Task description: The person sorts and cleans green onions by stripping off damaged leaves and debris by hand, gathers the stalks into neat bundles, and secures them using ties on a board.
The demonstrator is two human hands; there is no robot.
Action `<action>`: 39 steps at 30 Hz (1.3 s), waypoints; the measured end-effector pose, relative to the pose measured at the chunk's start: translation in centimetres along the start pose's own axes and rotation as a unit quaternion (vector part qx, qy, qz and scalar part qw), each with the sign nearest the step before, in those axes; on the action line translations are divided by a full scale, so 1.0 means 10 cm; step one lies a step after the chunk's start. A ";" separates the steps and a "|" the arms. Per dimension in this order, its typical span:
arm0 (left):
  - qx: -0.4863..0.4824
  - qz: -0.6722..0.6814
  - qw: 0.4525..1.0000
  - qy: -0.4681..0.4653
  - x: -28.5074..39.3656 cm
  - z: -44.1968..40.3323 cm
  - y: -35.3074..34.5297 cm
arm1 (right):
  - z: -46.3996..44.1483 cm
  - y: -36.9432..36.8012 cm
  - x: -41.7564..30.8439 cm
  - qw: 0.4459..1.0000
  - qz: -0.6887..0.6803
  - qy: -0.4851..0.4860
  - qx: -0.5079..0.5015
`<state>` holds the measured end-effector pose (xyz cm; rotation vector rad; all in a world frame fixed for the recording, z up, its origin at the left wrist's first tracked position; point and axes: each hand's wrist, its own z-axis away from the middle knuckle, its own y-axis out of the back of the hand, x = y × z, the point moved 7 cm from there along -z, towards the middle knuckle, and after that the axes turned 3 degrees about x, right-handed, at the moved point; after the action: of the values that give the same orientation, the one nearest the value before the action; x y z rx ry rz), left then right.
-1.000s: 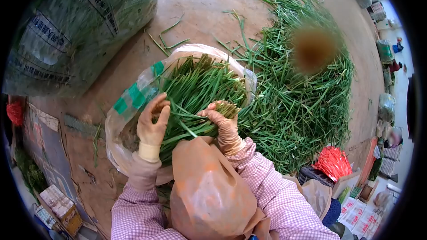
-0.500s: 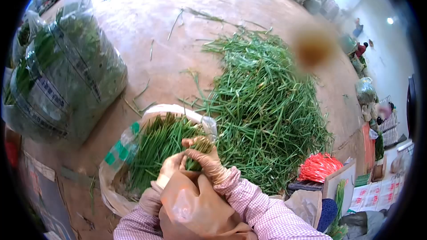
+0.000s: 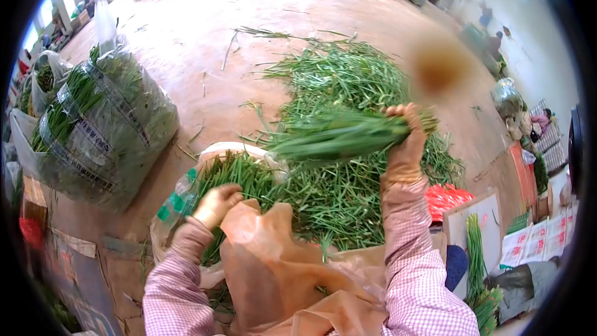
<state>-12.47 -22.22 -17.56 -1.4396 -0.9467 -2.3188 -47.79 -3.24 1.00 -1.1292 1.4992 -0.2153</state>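
Observation:
My right hand (image 3: 407,140) is raised over the pile and wrapped round the cut ends of a bunch of green chives (image 3: 336,134). The long leaves point left and are blurred by motion. My left hand (image 3: 217,204) is low, at the near side of a plastic-lined basket (image 3: 233,147); its fingers are curled together, and whatever they hold, if anything, is hidden. More upright chives (image 3: 242,171) stand in that basket. Beyond it a big loose heap of chives (image 3: 342,202) covers the floor. A tan apron (image 3: 261,261) lies across my lap.
A large clear bag (image 3: 112,130) packed with greens stands at left. To the right are red ties (image 3: 446,199), a board (image 3: 476,221) and upright stalks (image 3: 474,249). Stray leaves lie on the floor (image 3: 193,43). Bagged goods and people are farther off along the walls.
My hands were together at the basket, working on a bunch. Now my right hand has swung up and right with the chives, while my left hand has drawn apart to the left.

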 end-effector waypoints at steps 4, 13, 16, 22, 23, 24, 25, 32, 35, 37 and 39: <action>0.126 0.069 0.980 -0.139 0.81 -0.25 0.73 | 0.04 0.07 -0.73 0.998 -0.041 0.037 0.003; -0.153 -0.089 0.926 -0.332 3.65 0.73 -0.36 | 0.59 0.07 -1.05 0.970 -0.232 -0.063 -0.041; -0.271 -0.166 0.919 -0.234 3.43 0.73 -1.04 | 0.75 0.25 -1.11 0.967 -0.244 -0.067 -0.016; -0.338 0.035 0.934 -0.110 2.95 0.97 -1.59 | 0.85 0.85 -1.15 0.978 -0.192 -0.085 0.014; -0.338 0.080 0.934 -0.088 2.88 1.01 -1.62 | 0.85 0.95 -1.13 0.982 -0.170 -0.085 0.020; -0.337 0.120 0.932 -0.066 2.81 1.04 -1.65 | 0.86 0.98 -1.11 0.982 -0.163 -0.087 0.033; -0.334 0.162 0.927 -0.047 2.75 1.06 -1.67 | 0.86 1.02 -1.09 0.983 -0.154 -0.090 0.048; -0.295 0.403 0.865 0.051 2.37 1.14 -1.70 | 0.92 1.29 -0.83 0.972 -0.187 -0.129 0.063; -0.285 0.484 0.823 0.084 2.19 1.17 -1.68 | 0.95 1.49 -0.75 0.980 -0.155 -0.106 0.068; -0.280 0.530 0.794 0.103 2.05 1.21 -1.66 | 1.00 1.55 -0.76 0.984 -0.100 -0.105 0.107; -0.275 0.570 0.765 0.119 1.93 1.27 -1.64 | 1.02 1.57 -0.74 0.984 -0.087 -0.106 0.118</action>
<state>-21.31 0.67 -3.41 -1.2428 0.6605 -1.6924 -48.43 14.84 -7.88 -1.0564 1.1554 -0.3714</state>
